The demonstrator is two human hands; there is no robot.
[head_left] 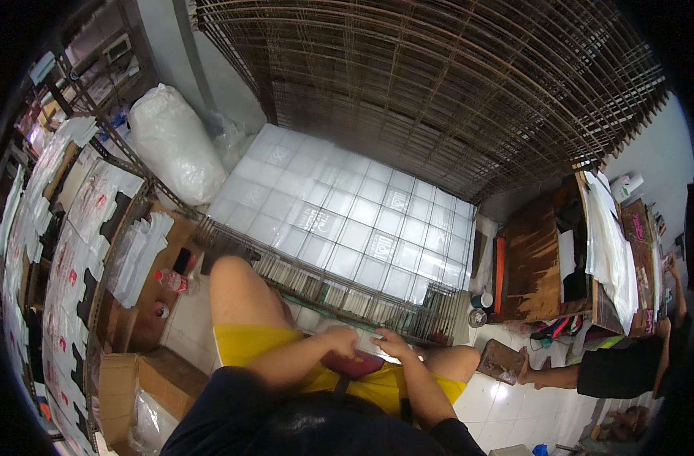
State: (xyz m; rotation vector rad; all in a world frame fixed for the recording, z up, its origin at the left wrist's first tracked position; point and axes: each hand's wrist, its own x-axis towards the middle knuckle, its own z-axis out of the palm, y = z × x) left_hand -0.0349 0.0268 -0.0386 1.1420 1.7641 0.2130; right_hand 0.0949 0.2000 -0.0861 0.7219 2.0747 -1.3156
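Both of my hands are close together over my lap, in front of the lower edge of a wire drying rack. My left hand is closed, its fingers curled beside a dark red, flat thing on my lap. What it grips is hidden. My right hand is closed at the edge of a thin pale sheet lying between the hands. Beyond them, translucent sheets with white printed designs cover the rack's top shelf, and the wire grid shows through.
Raised wire shelves slope overhead. At left stand shelves of stacked printed sheets, a white plastic sack, a bottle and an open carton. A wooden cabinet is right; another person's leg extends near it.
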